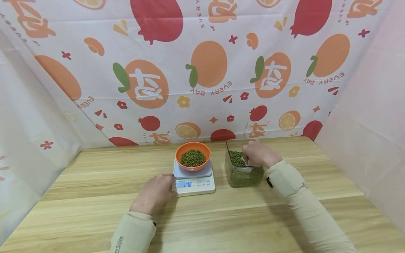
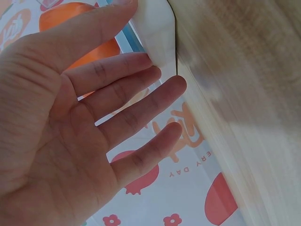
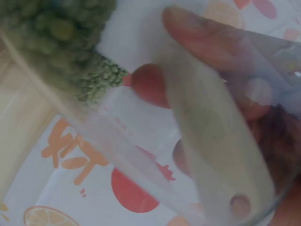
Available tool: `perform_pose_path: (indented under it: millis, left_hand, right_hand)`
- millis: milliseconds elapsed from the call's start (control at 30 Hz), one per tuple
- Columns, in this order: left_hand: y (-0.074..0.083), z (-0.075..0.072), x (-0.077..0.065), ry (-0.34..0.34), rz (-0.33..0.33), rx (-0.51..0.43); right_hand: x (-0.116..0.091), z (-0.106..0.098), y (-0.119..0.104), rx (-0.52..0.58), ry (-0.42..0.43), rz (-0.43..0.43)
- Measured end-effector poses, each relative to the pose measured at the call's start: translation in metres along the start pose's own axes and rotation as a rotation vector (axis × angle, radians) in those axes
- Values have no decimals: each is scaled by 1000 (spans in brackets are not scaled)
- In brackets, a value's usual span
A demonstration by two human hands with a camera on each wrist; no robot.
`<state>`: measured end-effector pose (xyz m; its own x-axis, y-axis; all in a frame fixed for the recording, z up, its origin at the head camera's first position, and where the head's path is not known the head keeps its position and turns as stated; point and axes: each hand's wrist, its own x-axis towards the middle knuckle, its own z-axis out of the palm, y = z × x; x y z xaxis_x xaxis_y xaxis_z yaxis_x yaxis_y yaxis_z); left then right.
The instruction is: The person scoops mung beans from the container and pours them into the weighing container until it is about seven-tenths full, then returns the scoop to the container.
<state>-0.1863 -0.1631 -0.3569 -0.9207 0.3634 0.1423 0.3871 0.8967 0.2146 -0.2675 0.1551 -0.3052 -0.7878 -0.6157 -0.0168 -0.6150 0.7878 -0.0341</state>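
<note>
An orange bowl [image 1: 178, 160] of mung beans [image 1: 193, 158] sits on a white digital kitchen scale [image 1: 196, 190], whose display looks like 87.8. At the scale's left side rests my left hand [image 1: 155, 192]. Its fingers are stretched out and spread in the left wrist view, thumb and fingertips right at the scale's edge. My right hand [image 1: 260, 154] reaches into a clear container [image 1: 228, 172] of mung beans. It grips the white handle of a scoop [image 3: 211, 127], with a hole at the handle's end. Part of the scoop's blade overlaps the beans [image 3: 56, 37] in the right wrist view.
The wooden table [image 1: 79, 211] carries both the scale and the container, side by side near its back edge. Behind it hangs a white curtain [image 1: 177, 79] printed with fruit, and pale cloth [image 1: 373, 105] encloses the sides.
</note>
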Motion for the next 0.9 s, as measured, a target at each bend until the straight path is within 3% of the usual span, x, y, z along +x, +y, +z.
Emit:
perform_pose_path:
  millis: [533,900]
  left_hand:
    - [-1,2,0,16,26,12]
    - [0,2,0,8,2,5]
  right_hand:
    - [8,10,6,37,-17,-36]
    - [8,9,11,95,-79,-33]
